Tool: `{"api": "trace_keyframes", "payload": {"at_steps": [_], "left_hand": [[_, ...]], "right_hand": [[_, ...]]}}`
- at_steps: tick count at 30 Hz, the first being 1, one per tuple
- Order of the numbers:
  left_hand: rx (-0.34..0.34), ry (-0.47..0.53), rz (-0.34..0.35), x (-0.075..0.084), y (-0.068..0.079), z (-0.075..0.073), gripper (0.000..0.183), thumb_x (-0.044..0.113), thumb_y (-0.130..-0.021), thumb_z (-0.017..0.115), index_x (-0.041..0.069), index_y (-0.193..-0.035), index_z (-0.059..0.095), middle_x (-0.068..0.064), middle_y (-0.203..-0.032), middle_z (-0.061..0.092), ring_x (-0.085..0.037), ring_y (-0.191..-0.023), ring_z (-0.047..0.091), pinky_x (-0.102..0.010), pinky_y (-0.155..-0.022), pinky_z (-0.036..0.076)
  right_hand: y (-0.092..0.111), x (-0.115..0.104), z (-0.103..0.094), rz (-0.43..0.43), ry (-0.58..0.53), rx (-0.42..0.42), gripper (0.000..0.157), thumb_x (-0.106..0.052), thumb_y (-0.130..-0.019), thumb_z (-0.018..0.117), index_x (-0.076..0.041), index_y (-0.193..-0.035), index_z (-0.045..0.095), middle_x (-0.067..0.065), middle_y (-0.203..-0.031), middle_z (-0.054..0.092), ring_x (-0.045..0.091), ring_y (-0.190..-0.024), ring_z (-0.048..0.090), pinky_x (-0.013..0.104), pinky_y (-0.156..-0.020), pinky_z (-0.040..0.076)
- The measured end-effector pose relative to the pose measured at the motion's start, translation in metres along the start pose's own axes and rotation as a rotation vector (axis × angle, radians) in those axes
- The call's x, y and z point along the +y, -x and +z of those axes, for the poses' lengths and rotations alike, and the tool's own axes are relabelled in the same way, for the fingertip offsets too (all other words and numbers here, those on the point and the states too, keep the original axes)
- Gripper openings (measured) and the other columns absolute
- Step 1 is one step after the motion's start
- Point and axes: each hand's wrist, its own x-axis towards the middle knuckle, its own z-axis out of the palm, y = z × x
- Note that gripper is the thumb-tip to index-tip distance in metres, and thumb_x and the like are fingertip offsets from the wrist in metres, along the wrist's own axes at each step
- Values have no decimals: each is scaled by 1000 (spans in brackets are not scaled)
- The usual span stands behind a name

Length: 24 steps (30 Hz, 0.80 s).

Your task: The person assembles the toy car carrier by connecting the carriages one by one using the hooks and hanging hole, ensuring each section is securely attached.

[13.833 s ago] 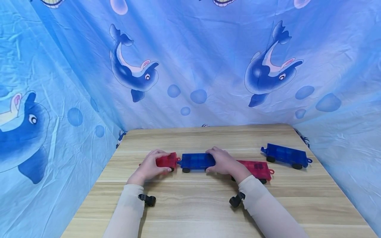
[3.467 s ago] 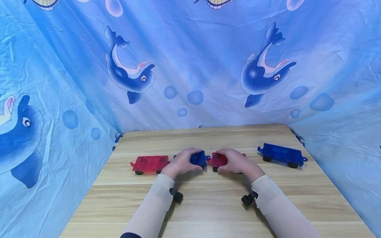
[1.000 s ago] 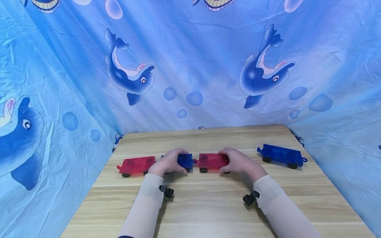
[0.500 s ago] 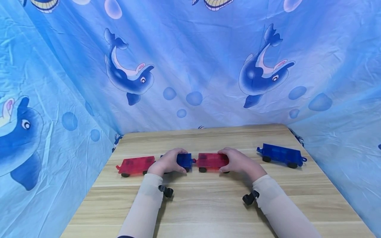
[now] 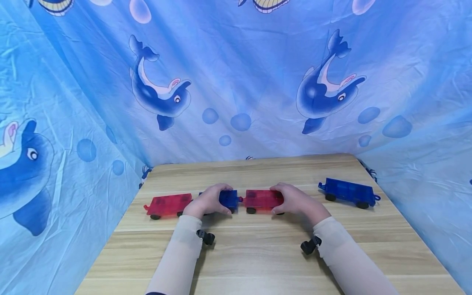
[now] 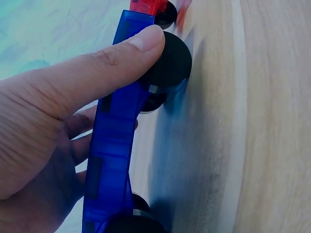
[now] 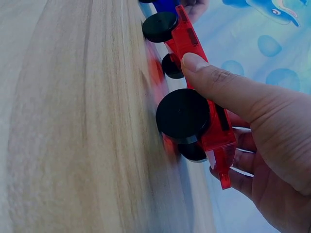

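Head view: on the table (image 5: 254, 254), the left hand (image 5: 207, 200) grips a blue wagon (image 5: 229, 199); just right, the right hand (image 5: 295, 202) grips a red wagon (image 5: 259, 199). Left wrist: blue wagon clamped in hand. Right wrist: red wagon likewise.

This looks like a small draped booth, a makeshift recording nook with a playroom air. At its heart is a worktop (image 5: 254, 254) with a pale wood-grain surface. Behind the worktop hangs a wrinkled blue cloth (image 5: 236, 61), printed with cartoon dolphins (image 5: 313, 92) and bubbles (image 5: 241, 122); similar sheeting (image 5: 73, 176) falls to the left and right of the worktop, closing it in on three sides. Red and blue toy wagons (image 5: 348, 191) on the worktop suit the childlike print. Black wrist cameras (image 5: 309, 246) on pale sleeves (image 5: 177, 258) above the worktop suggest filming. What building lies beyond the cloth cannot be told.
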Motion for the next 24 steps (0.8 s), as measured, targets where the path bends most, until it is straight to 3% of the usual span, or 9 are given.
{"api": "trace_keyframes", "payload": {"at_steps": [9, 24], "left_hand": [[9, 14, 45, 9, 0, 0, 96, 38, -72, 99, 18, -154, 52, -7, -150, 55, -32, -135, 54, -52, -107, 48], [55, -25, 140, 29, -6, 11, 83, 42, -84, 90, 30, -155, 49, 6, -156, 48, -25, -145, 44, -52, -113, 44]], "right_hand": [[1, 1, -4, 6, -48, 0, 89, -40, -77, 95, -5, -149, 57, 7, -134, 61, 24, -119, 58, 48, -107, 49], [12, 10, -33, 87, -103, 41, 83, -48, -87, 85, -14, -155, 51, 12, -148, 55, 37, -137, 52, 59, -112, 43]]}}
